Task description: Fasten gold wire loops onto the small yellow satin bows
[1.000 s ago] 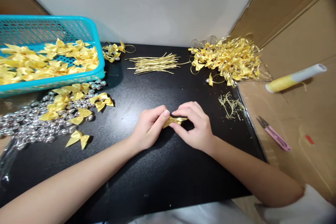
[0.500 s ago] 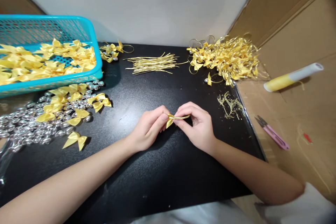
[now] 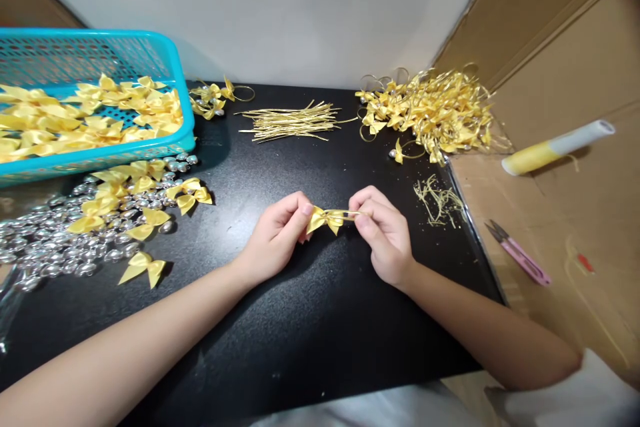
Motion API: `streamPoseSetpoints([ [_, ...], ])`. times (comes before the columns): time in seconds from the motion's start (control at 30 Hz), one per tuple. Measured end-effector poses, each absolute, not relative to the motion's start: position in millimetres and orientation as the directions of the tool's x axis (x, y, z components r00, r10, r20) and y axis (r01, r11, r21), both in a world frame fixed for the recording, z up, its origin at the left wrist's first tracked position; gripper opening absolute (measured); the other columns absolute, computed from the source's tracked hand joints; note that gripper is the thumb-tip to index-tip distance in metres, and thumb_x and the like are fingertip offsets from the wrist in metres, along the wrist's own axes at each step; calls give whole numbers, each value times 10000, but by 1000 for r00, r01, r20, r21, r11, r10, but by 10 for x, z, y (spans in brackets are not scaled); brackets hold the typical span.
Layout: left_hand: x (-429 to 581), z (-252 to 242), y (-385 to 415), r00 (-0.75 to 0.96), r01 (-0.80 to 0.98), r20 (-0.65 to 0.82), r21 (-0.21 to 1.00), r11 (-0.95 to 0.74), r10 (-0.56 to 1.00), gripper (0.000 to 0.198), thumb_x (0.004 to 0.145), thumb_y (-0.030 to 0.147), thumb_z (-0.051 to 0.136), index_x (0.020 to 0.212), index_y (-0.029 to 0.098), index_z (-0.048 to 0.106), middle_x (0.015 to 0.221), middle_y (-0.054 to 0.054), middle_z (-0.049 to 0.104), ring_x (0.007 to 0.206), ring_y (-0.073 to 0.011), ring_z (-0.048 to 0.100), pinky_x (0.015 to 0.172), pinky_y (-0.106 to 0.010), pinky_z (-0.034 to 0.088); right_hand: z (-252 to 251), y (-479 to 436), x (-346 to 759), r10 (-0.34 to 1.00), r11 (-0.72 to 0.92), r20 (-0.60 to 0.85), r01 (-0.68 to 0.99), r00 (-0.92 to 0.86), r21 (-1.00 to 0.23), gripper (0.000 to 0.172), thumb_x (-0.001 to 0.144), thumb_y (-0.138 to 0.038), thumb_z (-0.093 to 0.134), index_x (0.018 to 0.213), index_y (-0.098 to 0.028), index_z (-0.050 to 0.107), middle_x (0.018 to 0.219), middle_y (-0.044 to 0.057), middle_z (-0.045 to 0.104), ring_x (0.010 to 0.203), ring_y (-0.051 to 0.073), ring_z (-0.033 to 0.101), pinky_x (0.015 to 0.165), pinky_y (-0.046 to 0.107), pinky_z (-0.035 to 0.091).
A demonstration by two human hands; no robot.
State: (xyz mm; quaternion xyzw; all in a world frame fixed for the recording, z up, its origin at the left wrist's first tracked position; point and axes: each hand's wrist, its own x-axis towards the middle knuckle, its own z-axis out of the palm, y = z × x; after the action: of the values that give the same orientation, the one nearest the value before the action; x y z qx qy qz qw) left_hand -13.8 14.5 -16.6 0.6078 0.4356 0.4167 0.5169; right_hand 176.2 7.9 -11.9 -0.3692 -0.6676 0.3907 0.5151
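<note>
Between my two hands, above the black table, is a yellow ribbon bow (image 3: pixel 327 219) with a gold cord (image 3: pixel 346 215) running from it to the right. My left hand (image 3: pixel 281 232) pinches the bow's left side between thumb and fingers. The cord's right part is pinched by my right hand (image 3: pixel 384 233), apart from the bow. Nearest on the left lies another yellow bow (image 3: pixel 143 269), among silver beads (image 3: pixel 55 233) and more bows.
A turquoise basket (image 3: pixel 183 100) of yellow bows stands back left. Gold cords (image 3: pixel 293 121) lie at the back. Finished-looking bow loops (image 3: pixel 433 113) are heaped back right, near cord scraps (image 3: pixel 437 200). Pink thread snips (image 3: pixel 520 253) and a yellow-white roll (image 3: pixel 557 147) lie on cardboard at right.
My hands have drawn apart. The right moved right along with the cord, the left slightly left, and the bow now shows openly between them.
</note>
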Motion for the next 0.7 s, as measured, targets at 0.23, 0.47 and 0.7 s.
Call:
streamPoseSetpoints([
  [0.23, -120, -136, 148, 245, 92, 37, 994, -61, 969, 365, 915, 464, 550, 694, 179, 499, 554, 35, 535, 504, -88, 468, 510, -209, 384, -112, 111, 1787, 877, 465, 447, 80, -176, -881, 227, 914, -246, 524, 697, -190, 564, 803, 18, 545, 743, 141, 531, 695, 316, 444],
  [0.47, -83, -115, 132, 273, 0, 23, 1000, -24, 962, 255, 867, 348, 653, 761, 177, 497, 581, 52, 515, 501, -67, 455, 489, -175, 376, -148, 124, 1765, 874, 473, 452, 105, -178, -874, 119, 924, -213, 555, 839, -199, 637, 818, 17, 601, 777, 135, 567, 698, 291, 471],
  [0.7, -110, -147, 144, 358, 118, 18, 991, -64, 933, 159, 906, 294, 586, 977, 160, 637, 685, 15, 575, 583, -88, 511, 549, -193, 431, 47, 227, 1829, 868, 496, 450, 354, -209, -793, 152, 884, -218, 588, 1019, -211, 660, 953, 44, 652, 841, 150, 609, 734, 303, 519],
])
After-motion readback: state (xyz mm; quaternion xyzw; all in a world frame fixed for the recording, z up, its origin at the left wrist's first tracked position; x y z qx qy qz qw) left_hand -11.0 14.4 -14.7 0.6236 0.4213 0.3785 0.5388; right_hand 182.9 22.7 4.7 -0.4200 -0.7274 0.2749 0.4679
